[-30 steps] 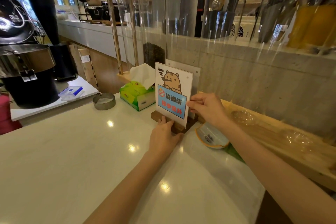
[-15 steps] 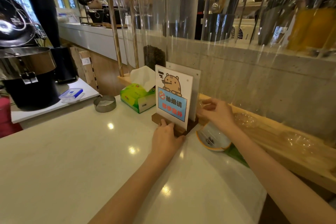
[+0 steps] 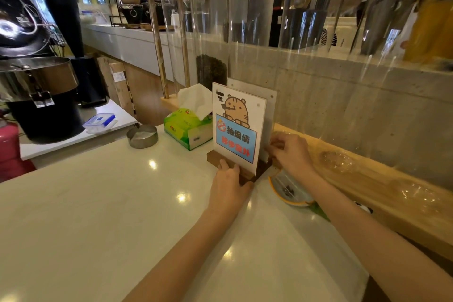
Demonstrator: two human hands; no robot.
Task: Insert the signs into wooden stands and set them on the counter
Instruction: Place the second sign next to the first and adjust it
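Observation:
A white sign [image 3: 239, 127] with an orange cartoon animal and a blue panel stands upright in a dark wooden stand [image 3: 215, 157] on the white counter [image 3: 98, 216]. Behind it a second, clear acrylic sign [image 3: 270, 108] stands upright. My left hand [image 3: 229, 187] rests on the front edge of the wooden stand, fingers on the wood. My right hand [image 3: 290, 152] is at the right rear of the stands, fingers curled around the lower edge of the rear sign and its base. The rear stand is mostly hidden.
A green tissue box [image 3: 187, 127] and a round metal ashtray [image 3: 142, 135] sit left of the signs. A round orange-rimmed object [image 3: 289, 191] lies under my right wrist. A wooden ledge [image 3: 367, 179] with clear tubes runs along the concrete wall. A black roaster [image 3: 36, 81] stands far left.
My right hand left the front sign's right edge and moved back to the rear sign's base. My left hand stayed on the front stand.

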